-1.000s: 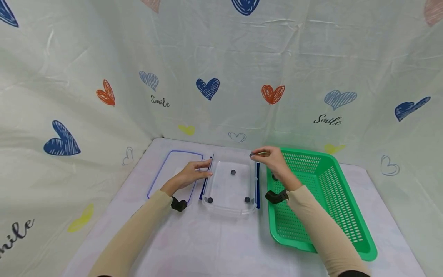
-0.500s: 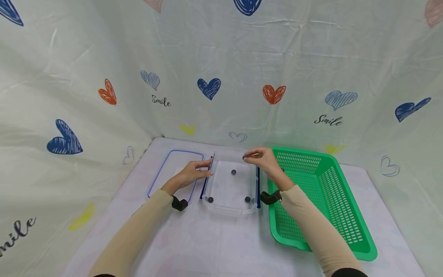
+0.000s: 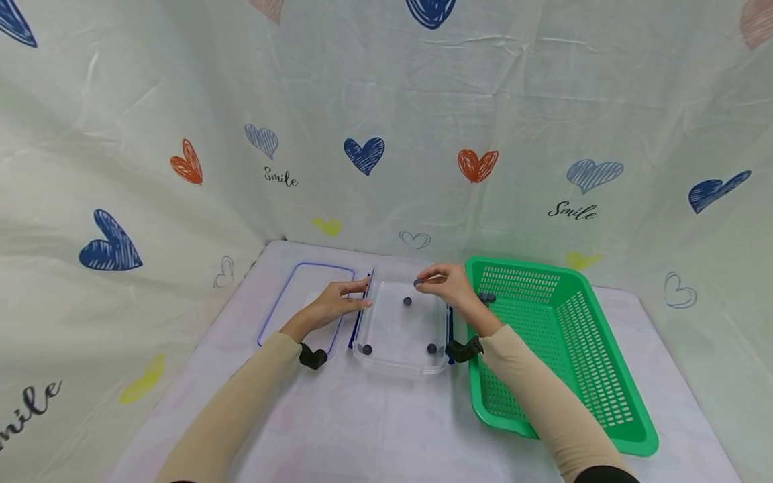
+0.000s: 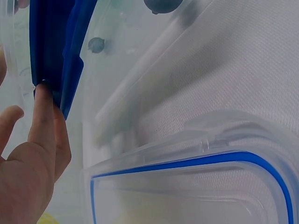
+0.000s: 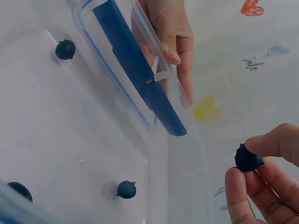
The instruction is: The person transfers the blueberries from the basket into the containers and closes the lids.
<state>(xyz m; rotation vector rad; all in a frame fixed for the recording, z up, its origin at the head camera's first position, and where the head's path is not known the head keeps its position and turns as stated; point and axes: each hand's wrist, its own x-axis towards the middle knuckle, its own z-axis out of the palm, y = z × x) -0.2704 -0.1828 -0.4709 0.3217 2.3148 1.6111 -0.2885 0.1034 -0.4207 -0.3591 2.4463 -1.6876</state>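
Ball (image 5: 247, 159) is pinched by right hand (image 3: 445, 285) above pale table (image 3: 374, 429), heart-printed sheet (image 3: 423, 94) behind.

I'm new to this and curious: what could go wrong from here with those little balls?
The ball in the right fingers is small and roundish, so it might slip. If it drops into the box, it could bump the three balls there. The left fingers are at the blue flap; a push there might shift the box and set balls rolling.
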